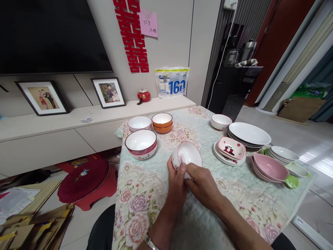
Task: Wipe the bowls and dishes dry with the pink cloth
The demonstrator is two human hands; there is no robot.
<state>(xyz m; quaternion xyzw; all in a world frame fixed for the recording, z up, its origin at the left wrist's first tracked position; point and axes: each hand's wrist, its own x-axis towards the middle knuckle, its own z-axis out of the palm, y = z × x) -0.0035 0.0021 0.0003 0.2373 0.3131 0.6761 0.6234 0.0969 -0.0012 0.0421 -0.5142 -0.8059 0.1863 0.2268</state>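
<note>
Tilted above the near middle of the table is a white bowl (190,155) with a thin red rim and a small pattern on its outside. My left hand (177,173) wraps its left side, thumb over the near rim. Closed at the near edge of the same bowl, my right hand (199,177) has its fingers curled, and their tips are partly hidden. To the left stand a stack of red-patterned bowls (141,142), a white bowl stack (139,123) and two orange bowls (162,122).
On the right are a white bowl (221,121), a stack of large plates (249,133), a square cat dish (231,148) on small plates, pink leaf-shaped bowls (270,167) and small white dishes (284,153). A flowered cloth (140,208) covers the table. A red stool (83,182) stands left.
</note>
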